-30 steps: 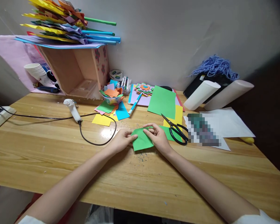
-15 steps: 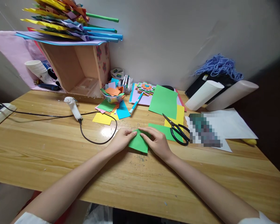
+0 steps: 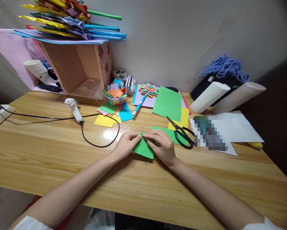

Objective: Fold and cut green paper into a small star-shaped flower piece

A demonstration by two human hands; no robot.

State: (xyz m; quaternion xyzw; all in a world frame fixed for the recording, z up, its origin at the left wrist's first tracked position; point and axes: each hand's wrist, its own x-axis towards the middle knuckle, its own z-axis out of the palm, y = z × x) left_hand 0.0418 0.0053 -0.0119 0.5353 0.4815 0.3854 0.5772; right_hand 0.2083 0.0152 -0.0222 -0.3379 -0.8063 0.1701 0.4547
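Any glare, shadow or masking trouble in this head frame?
Head view: a bright glare spot on the table inside the black cord loop; the head view's far right edge sinks into darkness; in the head view, a pixelated patch masks some detail; there too, the held green paper looks reasonably clear.
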